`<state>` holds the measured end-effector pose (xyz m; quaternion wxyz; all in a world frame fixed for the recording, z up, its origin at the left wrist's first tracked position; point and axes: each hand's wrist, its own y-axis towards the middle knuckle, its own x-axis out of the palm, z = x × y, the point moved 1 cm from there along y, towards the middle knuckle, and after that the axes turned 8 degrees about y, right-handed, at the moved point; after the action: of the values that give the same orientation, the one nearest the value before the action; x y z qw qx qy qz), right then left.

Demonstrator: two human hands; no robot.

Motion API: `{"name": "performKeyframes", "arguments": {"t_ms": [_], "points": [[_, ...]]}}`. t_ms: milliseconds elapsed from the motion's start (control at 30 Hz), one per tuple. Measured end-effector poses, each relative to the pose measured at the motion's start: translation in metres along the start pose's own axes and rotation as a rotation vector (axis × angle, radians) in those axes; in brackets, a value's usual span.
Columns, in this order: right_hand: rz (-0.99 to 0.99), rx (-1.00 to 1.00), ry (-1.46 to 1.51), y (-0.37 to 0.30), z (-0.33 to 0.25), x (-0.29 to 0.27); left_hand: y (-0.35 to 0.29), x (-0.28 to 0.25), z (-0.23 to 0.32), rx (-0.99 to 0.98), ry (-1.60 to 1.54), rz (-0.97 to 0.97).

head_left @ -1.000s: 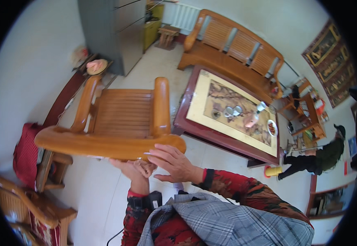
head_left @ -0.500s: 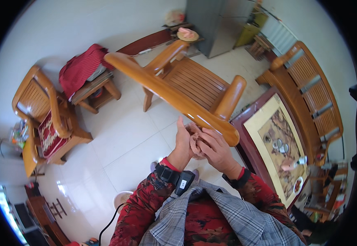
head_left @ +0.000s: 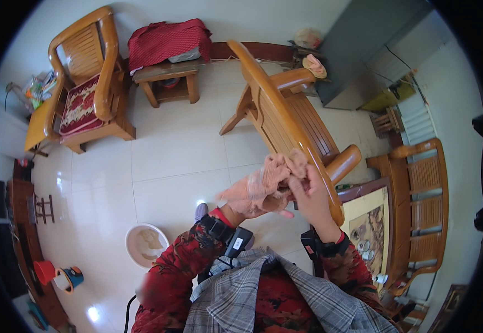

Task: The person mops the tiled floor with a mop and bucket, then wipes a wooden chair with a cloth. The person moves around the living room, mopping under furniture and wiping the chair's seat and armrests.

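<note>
A crumpled pinkish cloth (head_left: 261,183) is held up in front of me, its loose end blurred by motion. My right hand (head_left: 314,201) grips its upper right part with bent fingers. Most of my left hand (head_left: 236,213) lies beneath the cloth; a fingertip shows below the folds. Just beyond both hands slants the glossy top rail of a wooden armchair (head_left: 294,130), its back turned toward me. Whether my right fingers touch the rail, I cannot tell.
On the floor at left stand a pale basin (head_left: 132,244) with whitish contents, a red bucket (head_left: 44,272) and a blue-orange bucket (head_left: 75,279). A second armchair (head_left: 108,66) and a cloth-draped small table (head_left: 166,72) are behind. At right are a low table (head_left: 388,222) and wooden bench (head_left: 427,222).
My view has turned leftward, bringing the basin and buckets into fuller sight. The cloth, bunched between my hands before, is now opened out and hangs over my left hand.
</note>
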<state>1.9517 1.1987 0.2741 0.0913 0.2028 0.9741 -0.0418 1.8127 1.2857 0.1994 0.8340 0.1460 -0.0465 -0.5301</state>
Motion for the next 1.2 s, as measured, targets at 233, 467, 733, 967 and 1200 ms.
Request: {"name": "performKeyframes", "arguments": {"t_ms": [233, 467, 733, 967, 1200], "points": [[0.126, -0.282, -0.619, 0.008, -0.015, -0.046, 0.021, -0.064, -0.059, -0.328, -0.554, 0.357], [0.172, -0.22, -0.776, -0.033, 0.031, -0.077, 0.15, -0.117, -0.082, -0.225, -0.168, 0.975], [0.207, -0.149, -0.927, -0.022, 0.047, -0.077, 0.216, -0.138, -0.114, -0.357, 0.197, 1.162], [0.286, -0.156, -0.991, -0.015, 0.044, -0.075, 0.245, -0.246, -0.123, -0.464, 0.379, 1.069], [0.31, -0.122, -1.014, -0.008, 0.035, -0.069, 0.277, -0.352, -0.142, -0.604, 0.344, 0.825]]}}
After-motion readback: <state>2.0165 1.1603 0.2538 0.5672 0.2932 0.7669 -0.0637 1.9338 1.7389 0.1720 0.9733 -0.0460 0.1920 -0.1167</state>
